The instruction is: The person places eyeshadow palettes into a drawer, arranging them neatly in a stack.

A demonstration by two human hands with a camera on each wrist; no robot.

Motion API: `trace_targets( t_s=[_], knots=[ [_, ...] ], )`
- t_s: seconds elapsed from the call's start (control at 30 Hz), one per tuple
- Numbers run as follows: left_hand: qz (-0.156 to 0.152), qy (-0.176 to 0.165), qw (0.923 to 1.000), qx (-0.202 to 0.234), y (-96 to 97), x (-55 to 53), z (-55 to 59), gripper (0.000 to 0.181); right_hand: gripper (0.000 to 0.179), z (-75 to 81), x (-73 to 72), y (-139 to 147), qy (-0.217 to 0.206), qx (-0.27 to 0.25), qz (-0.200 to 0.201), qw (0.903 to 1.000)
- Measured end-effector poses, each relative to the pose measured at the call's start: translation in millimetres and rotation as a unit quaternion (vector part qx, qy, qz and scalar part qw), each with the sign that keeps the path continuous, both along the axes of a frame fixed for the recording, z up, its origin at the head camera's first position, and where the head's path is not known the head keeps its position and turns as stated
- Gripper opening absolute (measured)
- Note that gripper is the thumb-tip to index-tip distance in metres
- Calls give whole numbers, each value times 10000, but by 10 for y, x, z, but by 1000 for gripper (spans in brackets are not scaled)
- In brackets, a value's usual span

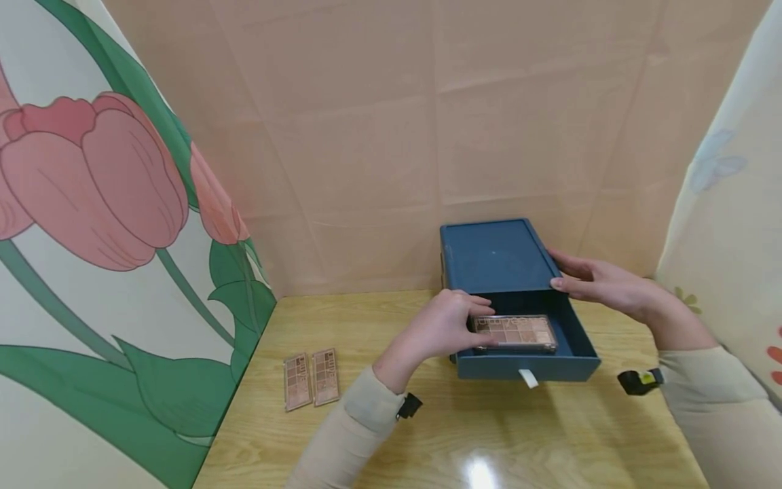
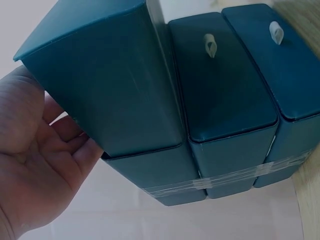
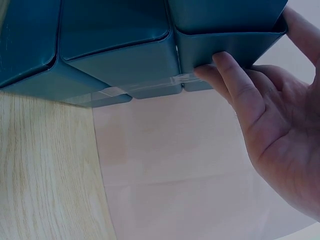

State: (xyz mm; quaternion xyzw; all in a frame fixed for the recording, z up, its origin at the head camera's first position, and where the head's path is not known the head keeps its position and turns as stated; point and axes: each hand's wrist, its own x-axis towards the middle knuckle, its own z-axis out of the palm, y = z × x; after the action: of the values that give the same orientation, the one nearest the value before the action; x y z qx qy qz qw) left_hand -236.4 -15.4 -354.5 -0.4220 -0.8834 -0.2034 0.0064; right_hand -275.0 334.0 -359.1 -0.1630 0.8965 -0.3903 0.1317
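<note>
In the head view, a blue drawer unit stands on the table with its top drawer pulled out. Inside that drawer is an eyeshadow palette in a clear-edged case with brown and pink pans. My left hand reaches over the drawer's left side and pinches the palette's left end, thumb in front and fingers behind. My right hand rests against the unit's upper right side, thumb near the top front corner. In the right wrist view, its extended fingers touch the side wall.
Two more palettes lie side by side on the wooden table at the left. Two lower drawers with white pull tabs are closed, and clear tape runs along the unit's side. Hung cloths enclose the table.
</note>
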Motion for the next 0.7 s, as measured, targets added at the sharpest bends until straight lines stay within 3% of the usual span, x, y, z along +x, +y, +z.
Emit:
trace_targets(
  t_s=[0.4,0.7],
  knots=[
    [-19,-81,9997,241,-18,3,-22,51,82,4,9,2,13,-8,3,10000],
    [-215,135,9974,679,-30,-5,-76,47,81,0,32,25,58,59,-49,10000]
  ],
)
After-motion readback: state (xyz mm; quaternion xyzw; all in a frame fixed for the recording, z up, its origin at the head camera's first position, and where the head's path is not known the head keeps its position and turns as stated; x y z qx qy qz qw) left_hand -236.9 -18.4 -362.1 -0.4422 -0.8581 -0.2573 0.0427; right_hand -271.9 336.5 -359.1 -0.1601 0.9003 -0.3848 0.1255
